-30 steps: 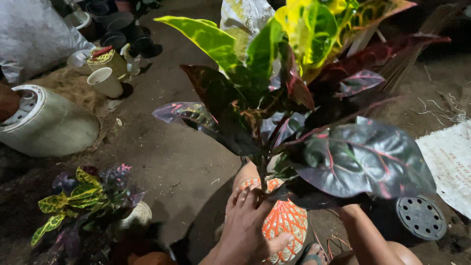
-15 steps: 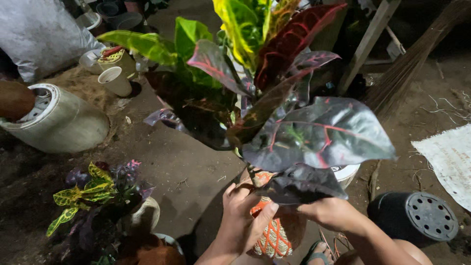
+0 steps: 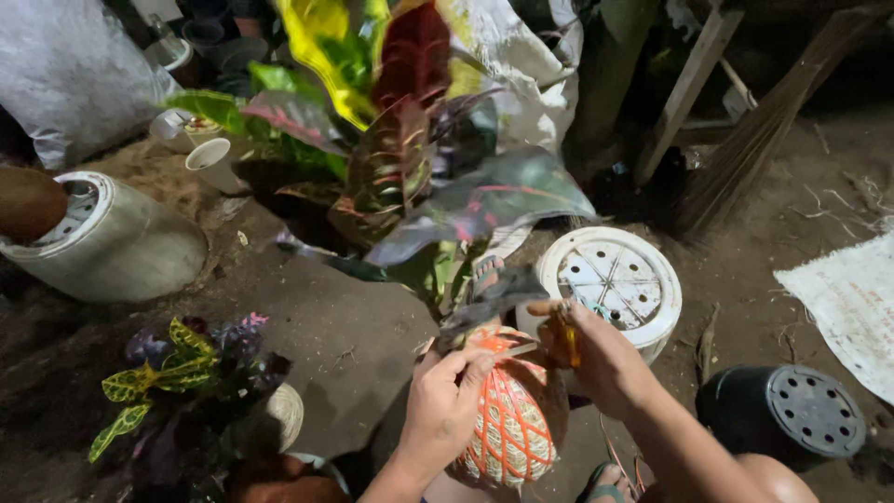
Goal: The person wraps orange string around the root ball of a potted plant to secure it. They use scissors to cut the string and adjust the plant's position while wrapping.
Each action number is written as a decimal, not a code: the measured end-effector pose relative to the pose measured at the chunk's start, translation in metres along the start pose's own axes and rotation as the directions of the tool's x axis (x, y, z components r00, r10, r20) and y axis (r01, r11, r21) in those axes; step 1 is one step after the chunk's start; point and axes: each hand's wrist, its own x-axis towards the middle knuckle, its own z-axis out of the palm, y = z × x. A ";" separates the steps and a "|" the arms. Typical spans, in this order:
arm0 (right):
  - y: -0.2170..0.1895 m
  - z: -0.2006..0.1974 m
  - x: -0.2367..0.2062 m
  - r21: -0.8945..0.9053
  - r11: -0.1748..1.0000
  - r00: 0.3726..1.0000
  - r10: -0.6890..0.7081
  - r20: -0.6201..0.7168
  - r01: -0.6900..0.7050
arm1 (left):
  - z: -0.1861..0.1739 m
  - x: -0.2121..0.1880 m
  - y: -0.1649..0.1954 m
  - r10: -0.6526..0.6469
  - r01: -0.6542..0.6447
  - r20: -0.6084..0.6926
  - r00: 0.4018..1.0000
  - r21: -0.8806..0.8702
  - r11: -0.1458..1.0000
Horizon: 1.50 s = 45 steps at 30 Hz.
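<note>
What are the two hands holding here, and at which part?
The left hand grips the orange netted root ball of the croton plant at its top edge. The right hand pinches a small yellowish object, unidentifiable.

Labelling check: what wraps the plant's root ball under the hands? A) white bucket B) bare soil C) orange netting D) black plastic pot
C: the root ball is wrapped in orange netting, with the left hand and right hand at its top, under the plant.

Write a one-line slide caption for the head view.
Both hands, left hand and right hand, work at the top of an orange-netted root ball bearing a colourful croton plant, beside an upturned white pot.
</note>
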 end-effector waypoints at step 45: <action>0.002 0.020 -0.014 -0.800 0.433 0.865 -0.087 -0.495 -0.414 | 0.009 -0.007 -0.023 0.265 -0.252 -0.034 0.964 0.215 0.943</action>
